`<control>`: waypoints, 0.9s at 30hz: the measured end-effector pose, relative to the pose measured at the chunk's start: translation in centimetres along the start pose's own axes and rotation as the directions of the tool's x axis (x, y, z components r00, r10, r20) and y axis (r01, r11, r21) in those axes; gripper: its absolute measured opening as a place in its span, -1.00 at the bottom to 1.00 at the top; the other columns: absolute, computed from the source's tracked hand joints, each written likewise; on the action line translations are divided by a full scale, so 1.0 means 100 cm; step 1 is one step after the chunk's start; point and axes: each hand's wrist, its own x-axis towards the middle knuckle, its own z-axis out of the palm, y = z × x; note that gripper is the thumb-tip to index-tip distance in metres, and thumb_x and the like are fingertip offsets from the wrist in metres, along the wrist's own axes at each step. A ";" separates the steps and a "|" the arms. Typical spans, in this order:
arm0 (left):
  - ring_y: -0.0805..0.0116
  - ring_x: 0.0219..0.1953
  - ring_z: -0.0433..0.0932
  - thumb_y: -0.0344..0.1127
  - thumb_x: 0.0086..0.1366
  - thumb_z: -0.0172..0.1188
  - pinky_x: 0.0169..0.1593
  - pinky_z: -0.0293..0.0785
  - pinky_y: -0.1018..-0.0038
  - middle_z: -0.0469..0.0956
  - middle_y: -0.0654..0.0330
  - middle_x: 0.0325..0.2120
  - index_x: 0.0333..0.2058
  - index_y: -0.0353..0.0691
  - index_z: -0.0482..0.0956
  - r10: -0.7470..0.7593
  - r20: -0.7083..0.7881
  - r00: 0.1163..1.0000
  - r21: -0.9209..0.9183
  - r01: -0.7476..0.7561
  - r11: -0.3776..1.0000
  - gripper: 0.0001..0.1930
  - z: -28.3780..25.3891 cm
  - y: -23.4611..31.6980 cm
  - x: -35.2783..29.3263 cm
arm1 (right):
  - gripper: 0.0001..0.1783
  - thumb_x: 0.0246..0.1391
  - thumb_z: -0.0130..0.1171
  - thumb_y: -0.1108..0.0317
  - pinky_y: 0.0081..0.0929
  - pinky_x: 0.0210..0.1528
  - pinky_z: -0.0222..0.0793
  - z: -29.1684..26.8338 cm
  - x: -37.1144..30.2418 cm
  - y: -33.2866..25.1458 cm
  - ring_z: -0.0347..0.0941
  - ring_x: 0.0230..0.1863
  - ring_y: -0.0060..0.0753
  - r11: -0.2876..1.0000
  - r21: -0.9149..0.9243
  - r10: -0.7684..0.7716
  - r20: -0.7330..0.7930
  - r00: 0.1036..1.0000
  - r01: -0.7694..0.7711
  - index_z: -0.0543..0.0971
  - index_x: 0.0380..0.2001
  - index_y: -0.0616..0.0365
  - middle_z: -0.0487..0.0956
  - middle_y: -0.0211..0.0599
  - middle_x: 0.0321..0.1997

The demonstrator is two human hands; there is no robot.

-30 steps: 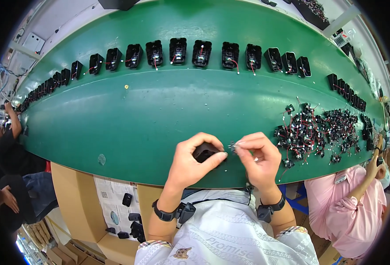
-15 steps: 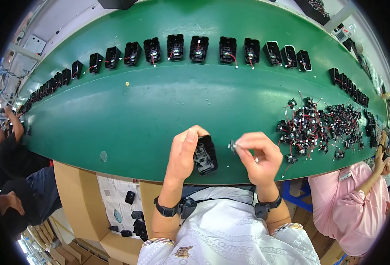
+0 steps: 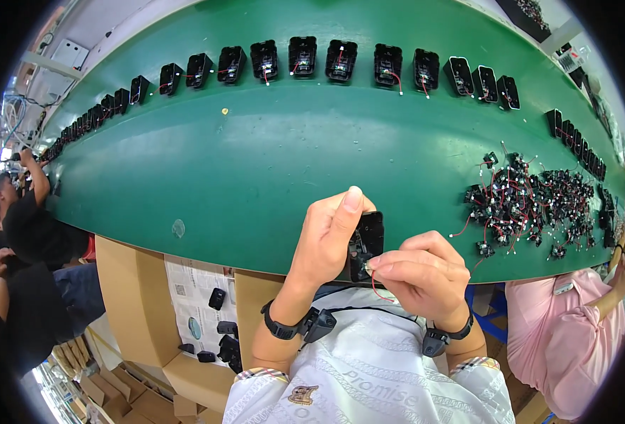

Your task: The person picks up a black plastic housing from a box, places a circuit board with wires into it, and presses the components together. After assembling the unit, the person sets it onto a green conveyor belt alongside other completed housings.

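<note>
My left hand [image 3: 325, 239] is closed round the side of a black plastic housing [image 3: 371, 230], holding it tilted above the near edge of the table with its hollow side showing. At the lower end of the housing, my right hand [image 3: 425, 274] pinches a small wired part [image 3: 366, 268] between thumb and fingers. A red wire [image 3: 378, 290] hangs from that part below my fingertips. The part touches or sits just inside the housing; my fingers hide which. To the right lies a tangled heap of small black parts with red wires [image 3: 517, 201].
Similar black housings [image 3: 302, 56] stand in a curved row across the green table [image 3: 206, 169], several with red wires. More housings [image 3: 574, 141] line the right. An open cardboard box [image 3: 132, 311] with black pieces sits below left. A co-worker in pink [image 3: 553, 325] and another in black [image 3: 22, 226] flank me.
My right hand has brought the small part from beside the housing to its lower end. My left hand and the housing have shifted right and tilted. The whole view has moved slightly.
</note>
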 end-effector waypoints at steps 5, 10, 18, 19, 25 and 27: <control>0.56 -0.59 0.13 -0.04 0.52 -0.13 -0.54 0.10 0.45 0.22 0.31 -0.71 -0.57 -0.34 0.37 0.007 -0.036 0.999 0.069 -0.004 0.998 -0.46 0.000 -0.003 -0.001 | -0.70 -0.24 0.50 0.56 -0.59 -0.48 0.37 -0.007 0.000 0.000 0.43 -0.49 -0.45 0.999 -0.020 -0.027 0.047 0.999 0.028 0.61 -0.40 0.05 0.70 -0.48 -0.35; 0.54 -0.60 0.13 -0.06 0.51 -0.13 -0.55 0.11 0.44 0.21 0.30 -0.72 -0.57 -0.35 0.37 0.061 0.000 0.998 0.130 -0.061 0.990 -0.47 0.002 -0.002 0.001 | -0.68 -0.28 0.46 0.61 -0.58 -0.48 0.39 -0.013 0.005 0.001 0.43 -0.49 -0.43 0.997 -0.052 -0.054 0.122 0.991 0.061 0.60 -0.40 0.07 0.70 -0.47 -0.33; 0.55 -0.58 0.21 -0.06 0.51 -0.15 -0.51 0.16 0.48 0.34 0.28 -0.68 -0.54 -0.37 0.44 0.035 0.031 0.999 0.027 -0.036 0.999 -0.47 0.005 -0.005 0.002 | -0.62 -0.31 0.36 0.68 -0.53 -0.32 0.41 0.001 -0.005 0.002 0.45 -0.39 -0.37 0.993 0.041 0.111 0.084 0.990 -0.114 0.58 -0.35 0.08 0.72 -0.44 -0.25; 0.55 -0.56 0.23 -0.05 0.52 -0.17 -0.49 0.18 0.50 0.36 0.28 -0.65 -0.52 -0.37 0.45 0.050 0.018 0.999 -0.004 -0.050 0.999 -0.46 0.006 -0.005 0.002 | -0.61 -0.31 0.35 0.69 -0.52 -0.28 0.41 0.002 -0.006 -0.004 0.45 -0.36 -0.37 0.990 -0.092 0.112 0.078 0.991 -0.104 0.58 -0.33 0.09 0.72 -0.43 -0.23; 0.55 -0.52 0.30 0.01 0.54 -0.29 -0.42 0.25 0.54 0.42 0.31 -0.57 -0.43 -0.35 0.47 0.054 -0.010 0.999 -0.152 -0.055 0.987 -0.42 0.010 -0.003 0.004 | -0.49 -0.31 0.44 0.51 -0.31 -0.12 0.44 0.001 -0.016 -0.011 0.48 -0.05 -0.06 0.990 -0.063 0.128 0.037 0.991 -0.126 0.57 -0.15 0.13 0.53 -0.03 0.11; 0.55 -0.50 0.31 0.04 0.55 -0.29 -0.41 0.26 0.54 0.43 0.30 -0.56 -0.44 -0.35 0.47 -0.020 -0.062 0.998 -0.065 0.016 0.998 -0.41 0.016 -0.004 0.004 | -0.46 -0.29 0.48 0.44 -0.21 -0.03 0.44 0.000 -0.015 -0.009 0.45 0.00 -0.07 0.974 -0.110 0.205 0.047 0.978 -0.199 0.58 -0.11 0.13 0.51 -0.09 0.09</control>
